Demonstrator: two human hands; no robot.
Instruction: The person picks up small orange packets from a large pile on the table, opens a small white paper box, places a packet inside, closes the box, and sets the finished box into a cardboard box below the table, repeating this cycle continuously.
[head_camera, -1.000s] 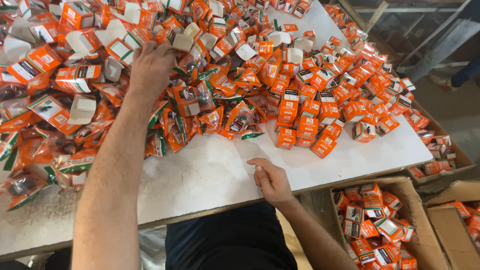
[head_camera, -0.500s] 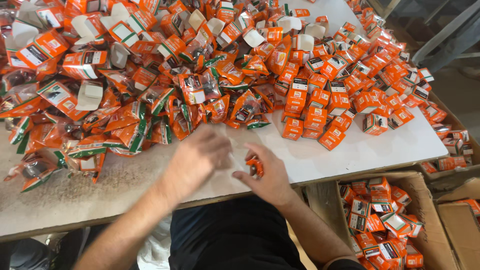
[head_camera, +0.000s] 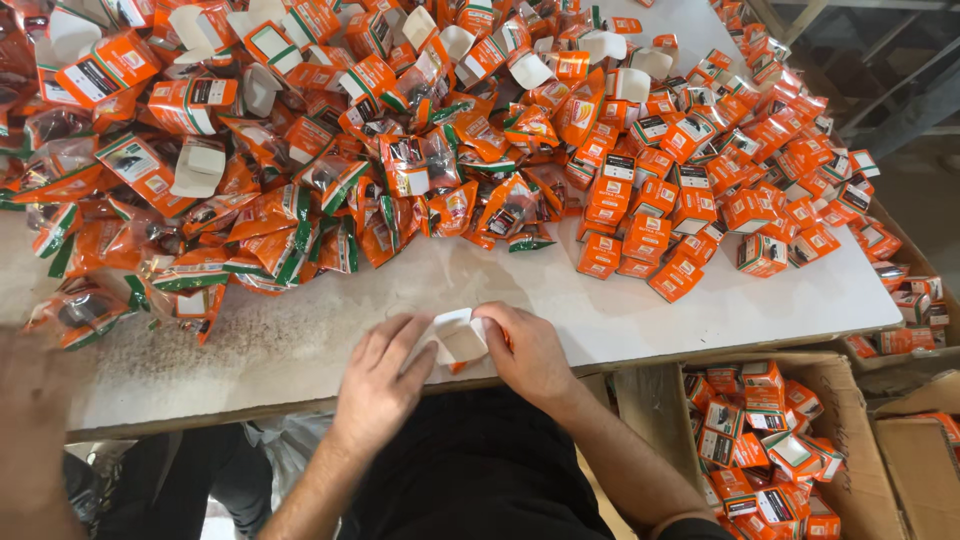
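Fingers of both hands meet on a small open carton (head_camera: 461, 340), white inside and orange outside, held at the near edge of the white table (head_camera: 640, 320). The left hand (head_camera: 383, 376) lies palm down, its fingers (head_camera: 400, 345) slightly spread, the tips pressing the carton's left flap. The right hand (head_camera: 530, 352) curls around the carton's right side, its fingers (head_camera: 497, 322) drawn together and pinching the flap; the thumb is hidden. The carton's mouth faces upward and toward the camera; whether it holds anything cannot be told.

Beyond the hands, a bare strip of table separates them from a heap of orange-and-green foil packets (head_camera: 300, 220) at centre and left. Behind the packets lie open empty cartons (head_camera: 200, 165), white flaps showing. To the right, closed orange boxes (head_camera: 680, 200) spread to the table's far corner. Below the table's right edge stands a cardboard crate (head_camera: 850, 430) containing more closed orange boxes (head_camera: 760, 440).
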